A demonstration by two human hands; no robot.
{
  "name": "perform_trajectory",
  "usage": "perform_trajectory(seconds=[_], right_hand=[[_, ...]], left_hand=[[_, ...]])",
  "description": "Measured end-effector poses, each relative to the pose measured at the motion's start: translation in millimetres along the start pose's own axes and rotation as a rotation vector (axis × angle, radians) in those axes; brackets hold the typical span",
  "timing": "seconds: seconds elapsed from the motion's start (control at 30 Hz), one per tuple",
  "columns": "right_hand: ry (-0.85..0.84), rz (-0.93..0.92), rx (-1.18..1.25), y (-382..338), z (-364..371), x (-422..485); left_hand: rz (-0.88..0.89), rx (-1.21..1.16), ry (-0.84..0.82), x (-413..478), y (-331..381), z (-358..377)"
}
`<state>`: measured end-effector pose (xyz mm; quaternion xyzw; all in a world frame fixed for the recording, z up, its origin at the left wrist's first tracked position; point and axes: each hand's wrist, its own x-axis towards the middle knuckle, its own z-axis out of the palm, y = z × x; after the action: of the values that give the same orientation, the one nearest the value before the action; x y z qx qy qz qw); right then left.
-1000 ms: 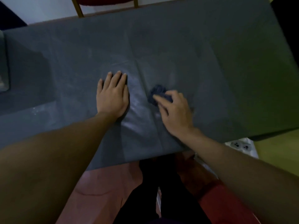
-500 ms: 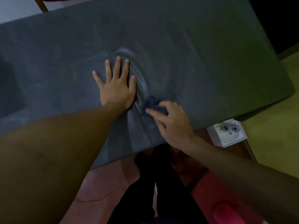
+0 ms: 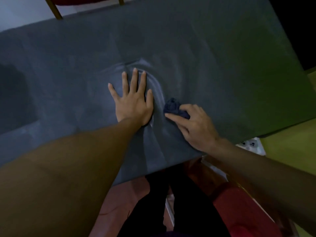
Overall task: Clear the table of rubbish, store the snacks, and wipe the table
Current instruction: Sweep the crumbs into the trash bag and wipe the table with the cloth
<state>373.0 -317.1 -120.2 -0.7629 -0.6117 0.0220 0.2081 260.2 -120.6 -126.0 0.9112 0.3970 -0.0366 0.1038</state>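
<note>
A dark grey cloth covers the table (image 3: 222, 69), which fills most of the view. My left hand (image 3: 134, 101) lies flat on it with fingers spread, and the cloth is bunched into curved wrinkles around the fingertips. Just to its right, my right hand (image 3: 195, 125) presses a small crumpled dark blue rag (image 3: 172, 106) against the table near the front edge. Part of the rag is hidden under my fingers.
A wooden chair leg (image 3: 57, 11) stands beyond the far edge. A white box with paw prints (image 3: 251, 145) sits on the floor under the table's right front side. A red object (image 3: 239, 207) lies low at the right, by my dark-clothed legs.
My left hand spread its fingers and pushed the cloth into wrinkles. My right hand with the rag slid toward the left hand, then held almost still.
</note>
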Motion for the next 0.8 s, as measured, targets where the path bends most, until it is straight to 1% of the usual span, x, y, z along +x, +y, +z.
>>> perform_trajectory(seconds=[0.03, 0.07, 0.1, 0.13, 0.2, 0.23, 0.27, 0.3, 0.37, 0.43, 0.5, 0.53, 0.57, 0.67, 0.7, 0.73, 0.8], right_hand=[[-0.033, -0.059, -0.016, 7.7, -3.4, 5.0], [-0.030, -0.061, -0.034, 18.8, -4.8, 13.9], [0.009, -0.017, -0.049, 30.9, -4.7, 25.8], [0.061, 0.070, -0.061, 42.5, -4.6, 40.3], [0.146, 0.304, -0.053, 56.3, -2.3, 68.2], [0.177, 0.392, -0.040, 53.9, 1.2, 76.7], [0.196, 0.425, -0.036, 45.8, 5.1, 80.0], [0.186, 0.405, -0.031, 35.9, 9.0, 78.6], [0.115, 0.241, 0.012, 21.5, 10.8, 68.5], [0.050, 0.044, 0.027, 32.3, 4.6, 68.9], [0.029, -0.063, -0.008, 56.7, -0.1, 88.6], [0.046, -0.063, -0.023, 69.8, 0.4, 102.8], [0.068, -0.011, -0.027, 81.5, 1.5, 119.7], [0.119, 0.281, 0.044, 90.6, 8.9, 167.1], [0.112, 0.293, 0.065, 83.3, 12.8, 173.6], [0.084, 0.236, 0.087, 73.8, 16.6, 174.0], [0.006, -0.021, 0.130, 58.7, 19.4, 165.0]], left_hand=[[-0.003, -0.004, 0.006, -0.1, 0.3, 0.0], [-0.008, -0.010, 0.011, -0.1, 0.1, 0.4], [-0.013, -0.018, 0.014, -0.3, -0.3, 0.8], [-0.017, -0.027, 0.016, 0.0, -0.6, 1.0], [-0.023, -0.037, 0.020, -0.1, -0.1, 0.5], [-0.026, -0.038, 0.024, -0.6, 0.2, 0.0], [-0.032, -0.038, 0.029, -1.1, 0.3, 0.0], [-0.038, -0.034, 0.032, -1.3, 0.2, 0.5], [-0.046, -0.016, 0.027, -0.9, -0.4, 0.6], [-0.046, 0.000, 0.016, -1.0, 0.1, -0.8], [-0.048, -0.002, -0.005, -0.4, 1.1, -3.4], [-0.051, -0.005, -0.013, 0.1, 1.4, -4.6], [-0.053, -0.006, -0.016, 0.6, 1.5, -5.2], [-0.056, 0.002, -0.026, 1.4, 0.8, -6.6], [-0.056, 0.007, -0.031, 1.2, 0.9, -6.7], [-0.057, 0.012, -0.036, 1.1, 1.1, -7.5], [-0.058, 0.025, -0.045, 0.6, 1.9, -8.6]])
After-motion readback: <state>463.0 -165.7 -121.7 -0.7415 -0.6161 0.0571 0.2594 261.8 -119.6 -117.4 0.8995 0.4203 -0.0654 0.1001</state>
